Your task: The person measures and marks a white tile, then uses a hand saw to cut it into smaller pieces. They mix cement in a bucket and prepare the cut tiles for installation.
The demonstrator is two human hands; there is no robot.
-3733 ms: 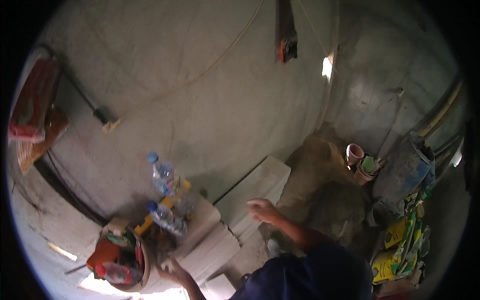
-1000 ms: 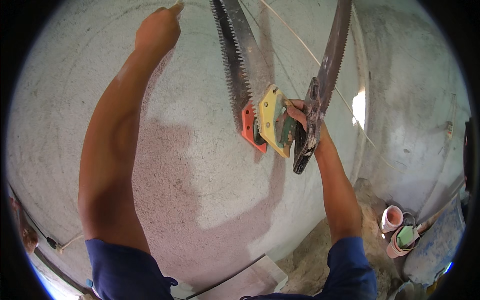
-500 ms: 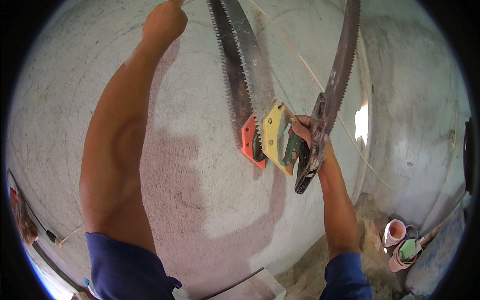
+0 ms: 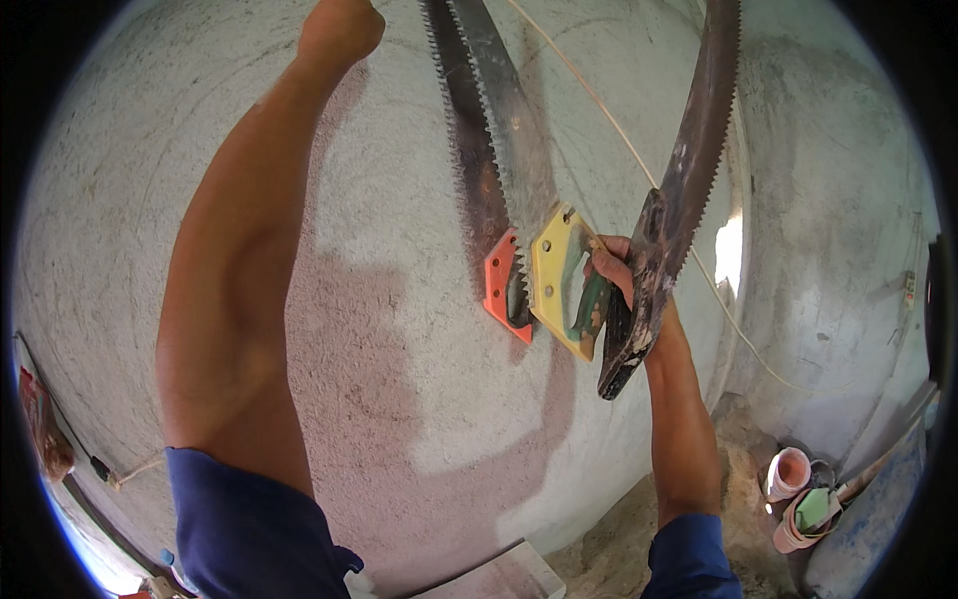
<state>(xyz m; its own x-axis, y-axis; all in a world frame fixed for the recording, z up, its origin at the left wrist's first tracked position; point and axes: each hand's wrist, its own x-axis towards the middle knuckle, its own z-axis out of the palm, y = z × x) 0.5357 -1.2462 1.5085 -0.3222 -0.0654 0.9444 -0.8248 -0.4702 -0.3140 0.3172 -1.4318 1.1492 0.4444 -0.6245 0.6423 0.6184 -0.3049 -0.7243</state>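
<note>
My left hand (image 4: 342, 35) is raised against the wall at the top edge, fingers curled; whatever it grips is cut off by the frame. At the right, my right hand (image 4: 615, 266) is closed around a handsaw with a black handle (image 4: 636, 309), its toothed blade pointing up out of view. Beside those fingers hangs a second handsaw with a yellow and green handle (image 4: 550, 275), touching or nearly touching them. Further left, partly behind the yellow one, is a handsaw with an orange handle (image 4: 496, 288). Blade tips of all three lie beyond the top edge.
A rough plaster wall (image 4: 359, 329) fills the middle. A thin pale cord (image 4: 589, 90) runs down it behind the black-handled saw. At the lower right stand buckets (image 4: 788, 471), one with a green item (image 4: 813, 507) in it. A pale block (image 4: 509, 577) sits at the bottom.
My right hand and the black-handled saw have shifted slightly right and down. The yellow and orange handles sit slightly lower and further right in view. My left hand appears slightly higher and further right.
</note>
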